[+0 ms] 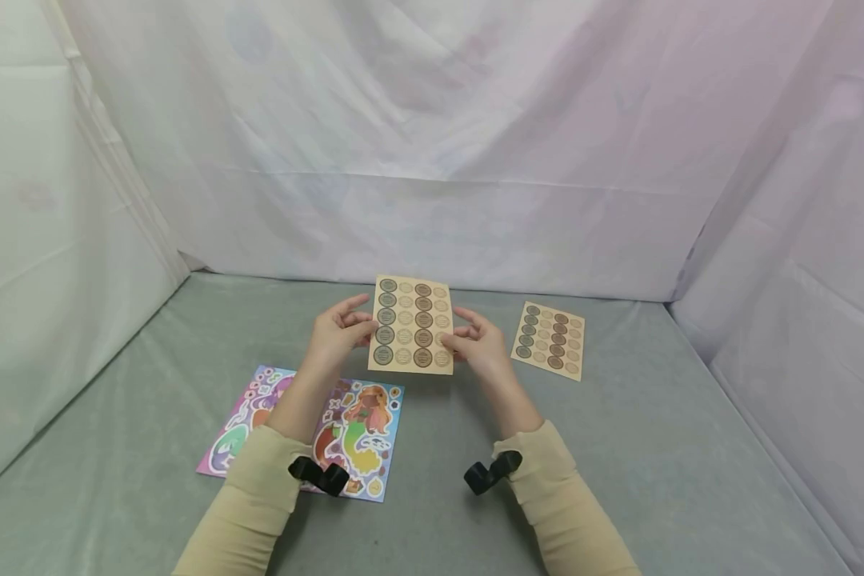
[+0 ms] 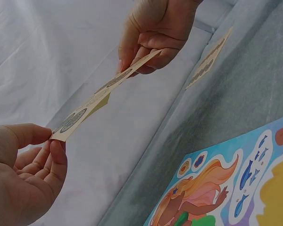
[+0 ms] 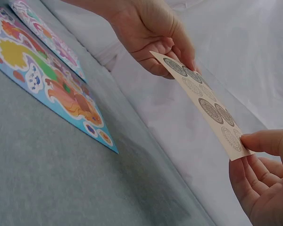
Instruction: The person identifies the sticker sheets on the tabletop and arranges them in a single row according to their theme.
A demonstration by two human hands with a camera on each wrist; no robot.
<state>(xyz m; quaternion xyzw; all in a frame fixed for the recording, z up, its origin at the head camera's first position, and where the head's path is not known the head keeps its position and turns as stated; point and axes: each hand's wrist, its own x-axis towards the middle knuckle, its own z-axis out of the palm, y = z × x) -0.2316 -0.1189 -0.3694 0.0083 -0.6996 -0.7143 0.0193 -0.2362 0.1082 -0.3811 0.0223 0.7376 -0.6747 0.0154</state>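
Note:
A tan sticker sheet point(image 1: 412, 324) printed with rows of round stickers, some dark and some pale, is held up above the table. My left hand point(image 1: 336, 332) pinches its left edge between thumb and fingers. On the opposite edge my right hand point(image 1: 478, 344) pinches it the same way, thumb on the printed face. The left wrist view shows the sheet point(image 2: 94, 96) nearly edge-on, stretched between both hands. In the right wrist view its round stickers point(image 3: 210, 110) face the camera, and the right thumb covers part of one near the corner.
A similar tan sticker sheet point(image 1: 549, 340) lies on the grey table to the right. Left of centre lie colourful mermaid sticker sheets point(image 1: 363, 432), partly hidden by my left forearm. White cloth point(image 1: 432, 224) hangs behind and at both sides. Each wrist wears a black mount point(image 1: 320, 475).

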